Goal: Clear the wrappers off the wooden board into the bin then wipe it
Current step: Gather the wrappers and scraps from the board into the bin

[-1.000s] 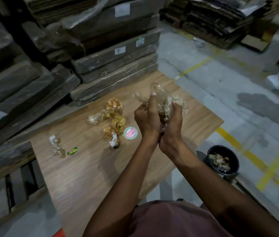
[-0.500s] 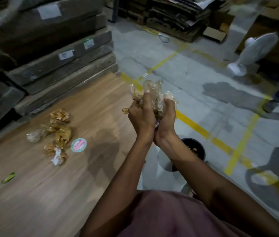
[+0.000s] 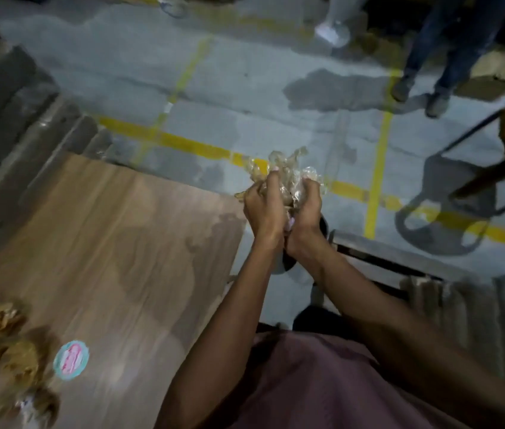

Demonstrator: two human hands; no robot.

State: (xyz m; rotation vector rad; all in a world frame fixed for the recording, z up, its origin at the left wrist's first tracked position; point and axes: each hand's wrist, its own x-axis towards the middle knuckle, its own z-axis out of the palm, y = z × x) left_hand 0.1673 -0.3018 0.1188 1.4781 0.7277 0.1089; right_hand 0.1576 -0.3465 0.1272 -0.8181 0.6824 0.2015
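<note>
Fingers of the left hand point(image 3: 262, 209) and right hand point(image 3: 305, 209) curled around a bundle of clear crumpled wrappers point(image 3: 287, 168), held past the wooden board's point(image 3: 115, 243) edge, above the black bin point(image 3: 323, 226).

A brown wood-grain board serves as the worktop point(image 3: 105, 243), its far corner reaching toward the grey concrete floor point(image 3: 245, 97). Near its lower left lie crumpled golden-brown wrappers point(image 3: 0, 345), bunched close together, and just to their right a round teal-rimmed sticker with a pink and white centre point(image 3: 71, 360) lies flat on the wood. The floor carries painted yellow lines point(image 3: 375, 174) that cross one another and a dark patch point(image 3: 331, 88) farther off. A black bin point(image 3: 323, 226) stands on the floor just beyond the board's right edge, mostly hidden.
</note>
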